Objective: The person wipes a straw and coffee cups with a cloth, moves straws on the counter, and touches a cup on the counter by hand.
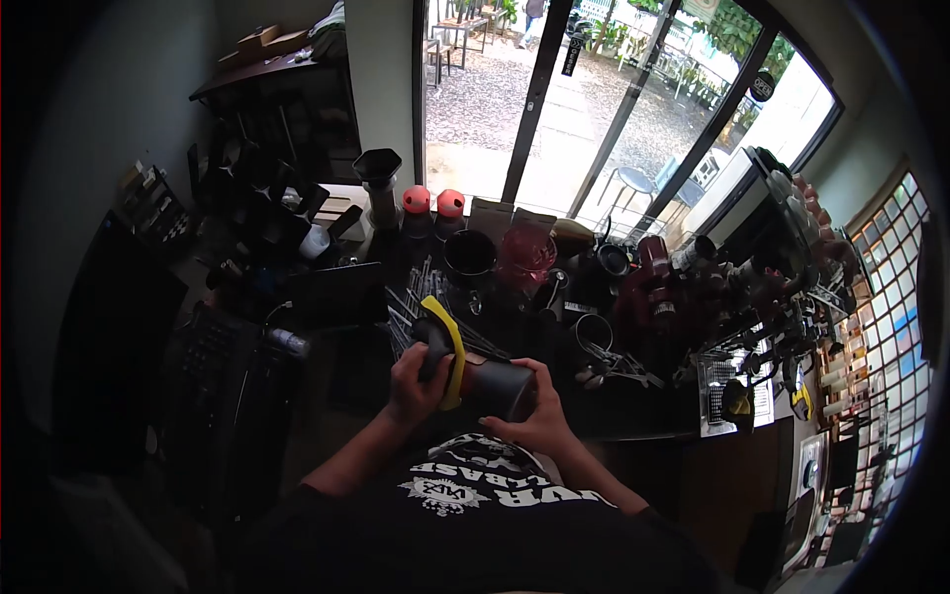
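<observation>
A dark grey cylindrical canister (pixel 503 388) with a brown band lies tilted sideways between my hands, in front of my chest. My right hand (pixel 539 411) is closed around its right end, thumb and fingers on opposite sides. At the left end, my left hand (pixel 416 384) grips a black and yellow piece (pixel 455 346) that looks like a cloth with a yellow edge. It lies against the canister, and its folds hide that end. Just beyond are metal spoons or similar utensils (pixel 401 317) and a black round container (pixel 470 253).
A counter holds two red-topped containers (pixel 433 203), a clear red vessel (pixel 527 255), a metal cup (pixel 594 333) and a hopper-topped grinder (pixel 378 173). A keyboard (pixel 203 342) stands left. Dark red machines (pixel 653 287) and a wire rack (pixel 717 386) are right. Glass doors (pixel 594 109) stand behind.
</observation>
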`<state>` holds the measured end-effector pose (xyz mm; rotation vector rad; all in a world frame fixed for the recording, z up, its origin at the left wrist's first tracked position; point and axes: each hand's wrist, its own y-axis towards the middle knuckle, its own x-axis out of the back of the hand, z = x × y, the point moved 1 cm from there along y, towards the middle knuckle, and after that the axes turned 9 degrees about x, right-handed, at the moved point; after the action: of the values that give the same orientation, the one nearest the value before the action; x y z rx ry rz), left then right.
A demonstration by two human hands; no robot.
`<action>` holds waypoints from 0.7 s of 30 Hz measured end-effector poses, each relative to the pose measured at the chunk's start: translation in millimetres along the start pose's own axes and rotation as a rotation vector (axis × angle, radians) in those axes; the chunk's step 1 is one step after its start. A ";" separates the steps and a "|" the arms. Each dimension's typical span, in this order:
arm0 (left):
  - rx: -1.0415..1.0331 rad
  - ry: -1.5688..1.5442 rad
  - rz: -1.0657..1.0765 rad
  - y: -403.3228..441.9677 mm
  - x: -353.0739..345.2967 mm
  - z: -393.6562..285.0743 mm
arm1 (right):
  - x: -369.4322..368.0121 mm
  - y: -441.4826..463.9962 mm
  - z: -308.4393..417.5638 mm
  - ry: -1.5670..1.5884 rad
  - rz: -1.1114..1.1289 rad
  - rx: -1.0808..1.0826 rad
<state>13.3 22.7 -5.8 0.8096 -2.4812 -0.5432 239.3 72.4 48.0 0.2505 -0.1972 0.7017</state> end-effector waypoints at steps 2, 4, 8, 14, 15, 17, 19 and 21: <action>0.044 -0.051 -0.006 -0.2 -3.8 -5.7 | -0.1 -3.0 -4.6 0.029 -0.024 0.007; 0.086 -0.071 -0.033 -5.1 -10.9 -4.0 | -1.1 -6.8 -8.6 0.057 -0.049 0.013; 0.285 -0.241 -0.063 -15.1 -19.1 -6.3 | -2.0 -9.1 -4.7 0.135 -0.097 -0.042; 0.386 -0.354 -0.135 -13.5 -22.7 -20.9 | 0.7 -5.1 -10.0 0.274 -0.129 -0.076; 0.389 -0.354 -0.137 -13.1 -23.3 -20.0 | 0.8 -4.4 -11.8 0.322 -0.132 -0.091; 0.421 -0.418 -0.093 -12.7 -24.3 -16.3 | 4.9 -1.1 -17.0 0.348 -0.130 -0.054; 0.399 -0.401 -0.106 -14.8 -25.1 -18.7 | 5.0 2.9 -18.1 0.380 -0.131 -0.018; 0.373 -0.387 -0.110 -15.4 -29.0 -22.6 | 5.8 6.9 -16.7 0.387 -0.171 0.080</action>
<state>53.1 24.3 -4.1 1.0719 -2.9620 -0.2950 240.7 85.9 34.7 0.2005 0.2197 0.5759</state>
